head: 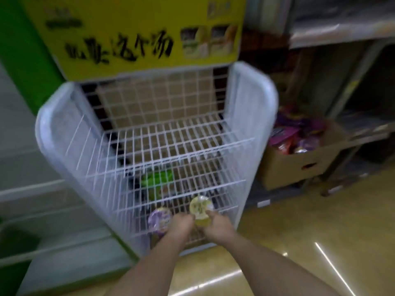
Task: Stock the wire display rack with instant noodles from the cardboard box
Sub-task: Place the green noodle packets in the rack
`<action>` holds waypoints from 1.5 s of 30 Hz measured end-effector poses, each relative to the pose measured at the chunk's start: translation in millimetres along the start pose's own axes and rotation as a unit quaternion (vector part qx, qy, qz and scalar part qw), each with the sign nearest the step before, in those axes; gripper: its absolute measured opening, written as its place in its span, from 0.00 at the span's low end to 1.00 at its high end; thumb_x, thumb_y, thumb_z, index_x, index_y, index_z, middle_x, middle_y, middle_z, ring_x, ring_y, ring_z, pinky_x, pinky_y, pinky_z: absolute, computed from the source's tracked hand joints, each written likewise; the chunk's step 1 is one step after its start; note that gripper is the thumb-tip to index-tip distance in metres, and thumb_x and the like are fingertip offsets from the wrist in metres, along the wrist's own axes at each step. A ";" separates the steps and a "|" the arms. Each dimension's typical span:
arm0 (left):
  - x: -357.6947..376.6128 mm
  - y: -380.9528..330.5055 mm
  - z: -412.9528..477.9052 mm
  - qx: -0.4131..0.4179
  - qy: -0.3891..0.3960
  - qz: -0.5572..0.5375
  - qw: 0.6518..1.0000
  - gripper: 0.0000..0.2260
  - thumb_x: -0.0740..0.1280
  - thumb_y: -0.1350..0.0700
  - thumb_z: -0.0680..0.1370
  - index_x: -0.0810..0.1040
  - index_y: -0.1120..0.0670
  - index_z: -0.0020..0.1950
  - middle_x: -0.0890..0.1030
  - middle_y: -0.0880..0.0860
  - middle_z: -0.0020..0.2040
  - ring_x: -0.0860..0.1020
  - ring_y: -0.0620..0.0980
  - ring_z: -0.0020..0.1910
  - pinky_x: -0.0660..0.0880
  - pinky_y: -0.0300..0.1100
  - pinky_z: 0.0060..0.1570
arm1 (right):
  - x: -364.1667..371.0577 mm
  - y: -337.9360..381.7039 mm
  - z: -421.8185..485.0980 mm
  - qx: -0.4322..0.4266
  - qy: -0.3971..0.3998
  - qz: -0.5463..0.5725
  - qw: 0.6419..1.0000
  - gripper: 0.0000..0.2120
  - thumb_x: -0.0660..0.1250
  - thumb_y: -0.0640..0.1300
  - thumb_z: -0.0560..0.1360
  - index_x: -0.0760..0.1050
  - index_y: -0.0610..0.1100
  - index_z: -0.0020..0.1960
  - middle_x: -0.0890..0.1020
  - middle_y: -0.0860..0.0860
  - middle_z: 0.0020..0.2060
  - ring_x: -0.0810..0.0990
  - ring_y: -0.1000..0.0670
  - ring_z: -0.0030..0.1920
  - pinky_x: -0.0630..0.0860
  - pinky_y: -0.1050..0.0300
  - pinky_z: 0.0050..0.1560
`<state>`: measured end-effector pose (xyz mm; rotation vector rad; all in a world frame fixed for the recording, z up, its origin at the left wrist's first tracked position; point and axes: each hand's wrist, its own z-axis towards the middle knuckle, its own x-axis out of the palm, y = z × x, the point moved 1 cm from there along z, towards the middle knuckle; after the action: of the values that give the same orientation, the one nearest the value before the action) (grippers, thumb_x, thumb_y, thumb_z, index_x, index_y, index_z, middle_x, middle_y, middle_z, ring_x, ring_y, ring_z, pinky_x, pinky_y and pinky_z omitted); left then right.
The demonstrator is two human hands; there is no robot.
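Observation:
A white wire display rack (149,133) with several tiers stands in front of me under a yellow sign. Its upper shelves are bare. A green noodle pack (157,178) lies on a lower shelf, seen through the wires. My left hand (181,225) holds a purple-lidded noodle cup (159,217) at the front of the lowest tier. My right hand (215,226) holds a yellow-lidded noodle cup (201,207) right beside it. A cardboard box (299,165) of purple and red packets sits on the floor to the right of the rack.
A yellow sign (136,33) with black lettering tops the rack. A grey metal shelving unit (342,35) stands at the right, behind the box. A green and white cabinet (27,146) borders the rack on the left. The floor (299,242) is glossy yellow.

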<state>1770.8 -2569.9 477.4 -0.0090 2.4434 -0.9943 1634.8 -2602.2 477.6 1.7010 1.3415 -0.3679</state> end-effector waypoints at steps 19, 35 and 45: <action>179.1 -223.9 -223.4 0.282 -0.040 0.111 0.952 0.25 0.64 0.45 0.83 0.69 0.52 0.78 0.76 0.53 0.72 0.79 0.55 0.65 0.76 0.42 0.58 | -293.2 -235.6 -199.2 -0.016 -0.254 0.168 0.952 0.33 0.68 0.57 0.79 0.60 0.54 0.80 0.74 0.51 0.72 0.79 0.51 0.54 0.73 0.60 0.44; 270.9 -366.2 -74.9 0.299 -0.034 0.119 0.946 0.22 0.67 0.51 0.81 0.73 0.52 0.75 0.79 0.54 0.69 0.80 0.55 0.62 0.77 0.43 0.58 | -430.3 -254.6 -9.8 -0.023 -0.228 0.116 0.967 0.35 0.74 0.55 0.75 0.65 0.52 0.78 0.75 0.51 0.72 0.73 0.47 0.71 0.72 0.51 0.68; 220.7 -434.5 7.5 0.254 -0.158 0.100 0.949 0.22 0.67 0.62 0.79 0.76 0.54 0.73 0.80 0.58 0.68 0.77 0.58 0.67 0.72 0.42 0.64 | -456.4 -179.9 138.0 -0.083 -0.114 0.070 0.988 0.35 0.77 0.56 0.72 0.71 0.49 0.75 0.78 0.49 0.68 0.76 0.47 0.67 0.72 0.57 0.66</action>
<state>1504.4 -2935.0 659.9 0.2307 1.8071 -1.3795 1349.1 -2992.2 638.8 1.5534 1.0504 -0.3494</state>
